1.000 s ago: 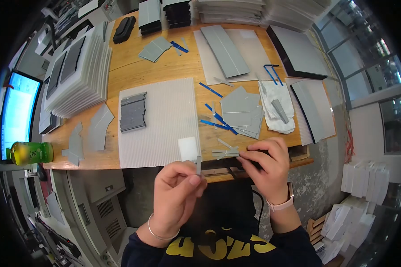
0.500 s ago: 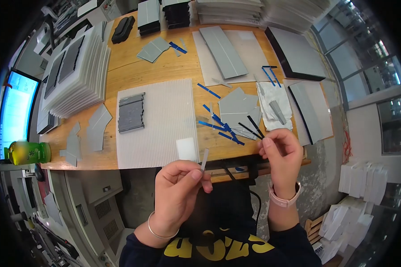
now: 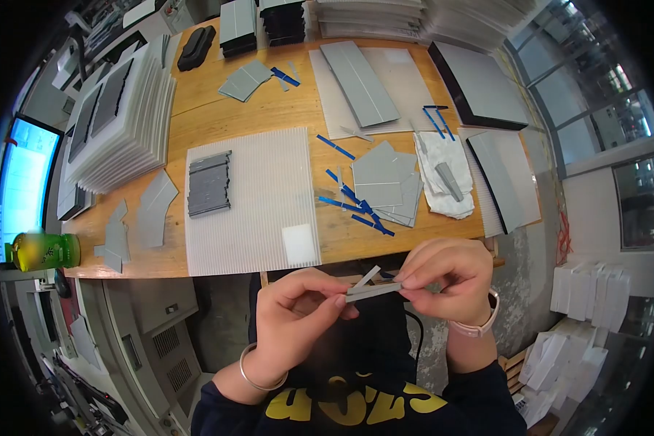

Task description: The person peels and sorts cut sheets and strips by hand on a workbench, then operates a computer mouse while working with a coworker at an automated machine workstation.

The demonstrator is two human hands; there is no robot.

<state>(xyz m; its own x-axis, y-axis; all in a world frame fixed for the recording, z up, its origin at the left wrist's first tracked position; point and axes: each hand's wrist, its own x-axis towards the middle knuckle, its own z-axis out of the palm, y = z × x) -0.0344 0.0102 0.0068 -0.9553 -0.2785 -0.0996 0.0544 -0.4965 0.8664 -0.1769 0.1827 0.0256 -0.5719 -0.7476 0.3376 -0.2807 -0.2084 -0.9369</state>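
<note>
Thin grey strips (image 3: 373, 290) are stretched between my two hands, in front of the table's near edge. The fingers of my left hand (image 3: 301, 309) pinch their left end, and those of my right hand (image 3: 449, 280) pinch the right end. One short strip sticks up at an angle between the hands. Beyond my right hand, several blue strips (image 3: 361, 206) lie scattered on the wooden table beside overlapping grey pieces (image 3: 385, 178). A white cloth (image 3: 443, 202) with a grey piece (image 3: 449, 181) on it lies to the right of them.
A ribbed translucent sheet (image 3: 269, 211) carries a dark grey stack (image 3: 210, 184) and a small white pad (image 3: 297, 244). At the left stand a tall pile of white sheets (image 3: 142, 134), a green bottle (image 3: 47, 251) and a monitor (image 3: 27, 192). Grey panels (image 3: 360, 83) lie farther back.
My right hand, which held dark strips over the table, has come down and left to my left hand. Both hands now hold the grey strips. More blue strips lie in the scattered group than one second ago.
</note>
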